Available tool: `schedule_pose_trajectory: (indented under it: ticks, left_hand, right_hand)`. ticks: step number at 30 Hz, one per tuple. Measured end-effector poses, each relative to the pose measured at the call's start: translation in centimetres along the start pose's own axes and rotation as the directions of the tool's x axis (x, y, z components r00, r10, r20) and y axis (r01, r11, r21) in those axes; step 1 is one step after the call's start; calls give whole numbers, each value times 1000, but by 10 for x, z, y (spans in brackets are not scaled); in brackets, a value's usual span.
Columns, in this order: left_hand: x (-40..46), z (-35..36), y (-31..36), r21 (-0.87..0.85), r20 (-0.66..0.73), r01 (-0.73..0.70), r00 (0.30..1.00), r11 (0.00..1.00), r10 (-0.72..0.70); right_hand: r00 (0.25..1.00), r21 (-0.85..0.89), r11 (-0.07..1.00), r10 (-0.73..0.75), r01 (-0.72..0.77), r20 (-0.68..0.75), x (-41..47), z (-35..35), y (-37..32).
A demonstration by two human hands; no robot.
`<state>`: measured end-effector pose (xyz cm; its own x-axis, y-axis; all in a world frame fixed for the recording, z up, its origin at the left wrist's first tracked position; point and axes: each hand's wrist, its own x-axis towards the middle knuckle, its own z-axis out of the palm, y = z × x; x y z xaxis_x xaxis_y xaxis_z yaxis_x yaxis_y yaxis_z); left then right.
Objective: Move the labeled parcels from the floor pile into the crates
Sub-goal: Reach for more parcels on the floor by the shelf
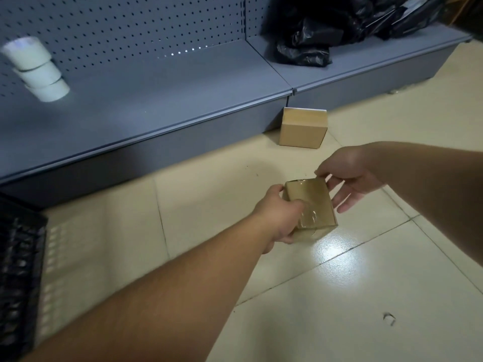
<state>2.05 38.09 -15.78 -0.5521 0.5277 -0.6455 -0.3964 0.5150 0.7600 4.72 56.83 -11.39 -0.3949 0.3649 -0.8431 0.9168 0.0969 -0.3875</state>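
Observation:
A small taped cardboard parcel (pixel 311 202) is held above the tiled floor in the middle of the view. My left hand (pixel 277 215) grips its near left side, fingers curled round the edge. My right hand (pixel 350 176) is at the parcel's far right corner; the thumb touches the corner and the other fingers hang straight below it. A second cardboard parcel (pixel 303 128) stands on the floor against the grey shelf base. A black plastic crate (pixel 18 259) shows at the left edge, only partly in view.
A grey metal shelf unit (pixel 162 82) with a pegboard back runs across the top. Three white tape rolls (pixel 36 67) sit stacked on its left part, black plastic bags (pixel 326 32) on its right part. Cream floor tiles (pixel 366 296) spread below.

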Motion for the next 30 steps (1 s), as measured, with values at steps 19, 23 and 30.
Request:
schedule_pose_trajectory:
  ticks: [19,23,30]
  left_hand:
    - [-32,-95,22,-264,-412,-206,907,942,83]
    - [-44,-115,30,-329,-469,-283,877,901,105]
    - [-73,-169,39,-278,-463,-314,872,908,160]
  right_hand:
    - [881,-33,881,-473,472,-21,-54,76,-84]
    - [822,104,816,-563,569,-83,-61,92,-98]
    - [784,208,759,-614,617,-89,-76,121,-128]
